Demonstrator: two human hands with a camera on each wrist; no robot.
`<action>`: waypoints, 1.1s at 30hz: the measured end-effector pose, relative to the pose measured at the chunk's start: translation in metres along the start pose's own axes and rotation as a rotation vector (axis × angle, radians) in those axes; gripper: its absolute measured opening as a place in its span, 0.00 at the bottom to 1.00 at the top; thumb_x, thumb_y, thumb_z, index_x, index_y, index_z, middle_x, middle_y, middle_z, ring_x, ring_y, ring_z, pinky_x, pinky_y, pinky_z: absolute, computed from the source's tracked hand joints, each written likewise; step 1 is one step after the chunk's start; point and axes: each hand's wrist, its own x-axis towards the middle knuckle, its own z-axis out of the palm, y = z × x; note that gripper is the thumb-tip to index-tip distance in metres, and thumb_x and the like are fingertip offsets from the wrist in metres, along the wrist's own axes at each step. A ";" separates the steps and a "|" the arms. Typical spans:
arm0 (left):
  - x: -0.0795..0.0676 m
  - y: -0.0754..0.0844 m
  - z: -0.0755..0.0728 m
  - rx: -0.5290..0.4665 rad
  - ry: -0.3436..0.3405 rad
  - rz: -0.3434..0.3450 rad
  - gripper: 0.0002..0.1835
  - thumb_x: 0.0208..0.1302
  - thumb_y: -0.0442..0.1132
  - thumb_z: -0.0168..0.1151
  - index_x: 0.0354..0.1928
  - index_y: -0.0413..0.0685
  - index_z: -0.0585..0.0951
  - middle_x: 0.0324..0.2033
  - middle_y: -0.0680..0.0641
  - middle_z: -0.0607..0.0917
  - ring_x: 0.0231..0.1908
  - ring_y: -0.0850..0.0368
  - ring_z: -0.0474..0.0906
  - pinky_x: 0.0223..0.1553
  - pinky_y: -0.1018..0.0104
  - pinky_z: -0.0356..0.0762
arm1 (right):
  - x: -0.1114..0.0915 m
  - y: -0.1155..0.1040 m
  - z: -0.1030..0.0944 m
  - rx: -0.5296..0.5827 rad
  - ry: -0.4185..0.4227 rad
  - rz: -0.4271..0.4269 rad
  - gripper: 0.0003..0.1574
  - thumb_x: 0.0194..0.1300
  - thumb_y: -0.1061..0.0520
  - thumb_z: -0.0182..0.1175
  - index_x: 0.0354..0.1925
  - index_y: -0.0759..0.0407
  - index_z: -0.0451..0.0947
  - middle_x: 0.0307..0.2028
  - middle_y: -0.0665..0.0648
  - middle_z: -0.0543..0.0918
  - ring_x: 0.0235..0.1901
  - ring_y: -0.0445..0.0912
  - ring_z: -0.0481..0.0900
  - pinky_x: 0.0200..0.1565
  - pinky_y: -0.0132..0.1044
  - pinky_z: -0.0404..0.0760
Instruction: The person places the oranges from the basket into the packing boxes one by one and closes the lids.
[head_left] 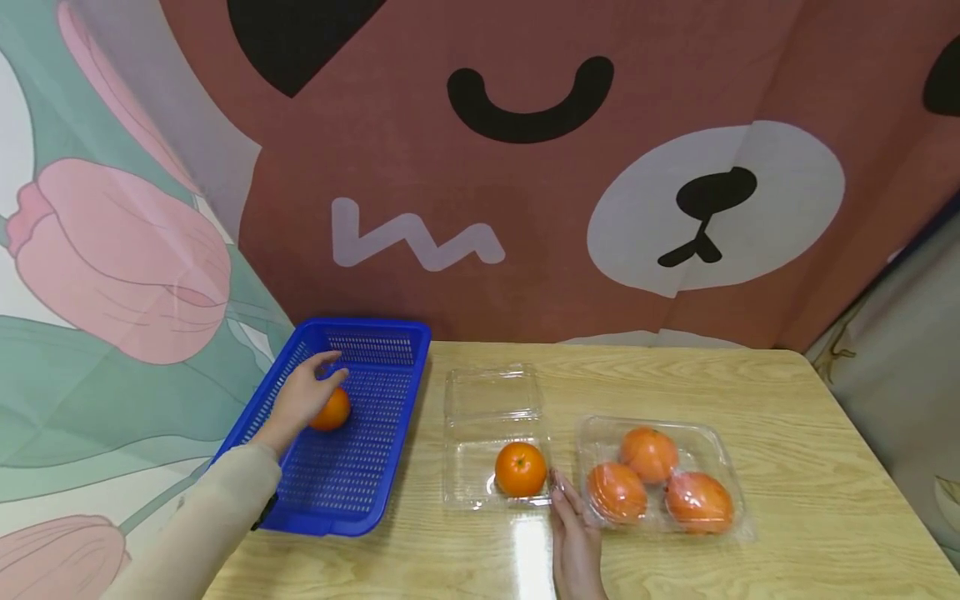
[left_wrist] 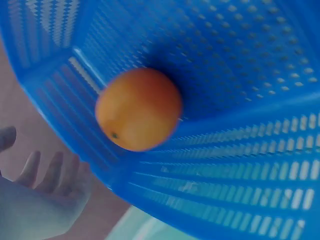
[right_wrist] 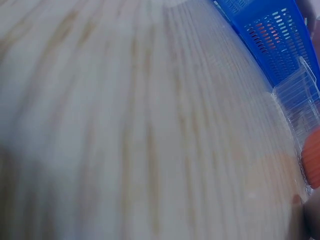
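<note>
My left hand [head_left: 300, 398] hovers inside the blue basket [head_left: 375, 467], just above an orange [head_left: 332, 413]. Its fingers are spread and loosely bent; in the left wrist view this hand [left_wrist: 47, 195] stands apart from the orange [left_wrist: 140, 111], holding nothing. A clear plastic clamshell box [head_left: 467, 475] lies open on the table, its lid folded back, with one orange [head_left: 521, 469] in the right part of its base. My right hand [head_left: 577, 533] has its fingers extended at the box's right edge, seeming to touch it. In the right wrist view only a bit of that hand shows, beside an orange [right_wrist: 312, 157].
Right of my right hand sits a closed clear clamshell box [head_left: 697, 442] holding three oranges [head_left: 649, 454]. All of it stands on a wood-grain table [head_left: 810, 467]. A printed curtain [head_left: 420, 167] hangs directly behind the table, and another patterned cloth [head_left: 127, 258] borders the basket's left.
</note>
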 end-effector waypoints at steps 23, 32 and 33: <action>0.024 -0.031 -0.009 0.086 -0.286 -0.182 0.36 0.65 0.49 0.52 0.64 0.26 0.58 0.62 0.23 0.58 0.60 0.28 0.56 0.60 0.39 0.55 | 0.000 0.001 0.000 0.012 -0.014 -0.015 0.26 0.66 0.60 0.55 0.60 0.71 0.66 0.55 0.50 0.77 0.58 0.40 0.70 0.56 0.27 0.67; 0.025 -0.039 -0.004 0.122 -0.343 -0.201 0.37 0.61 0.45 0.56 0.62 0.22 0.58 0.58 0.21 0.61 0.58 0.28 0.58 0.60 0.41 0.57 | 0.000 -0.001 0.000 -0.003 -0.018 -0.026 0.26 0.66 0.59 0.55 0.59 0.70 0.67 0.54 0.48 0.78 0.56 0.38 0.71 0.56 0.26 0.67; 0.024 -0.038 -0.004 0.121 -0.350 -0.204 0.37 0.61 0.44 0.57 0.62 0.21 0.58 0.58 0.21 0.62 0.57 0.28 0.59 0.60 0.41 0.57 | 0.000 -0.001 0.000 -0.001 -0.017 -0.027 0.26 0.66 0.59 0.55 0.59 0.70 0.67 0.54 0.48 0.78 0.56 0.38 0.71 0.56 0.26 0.67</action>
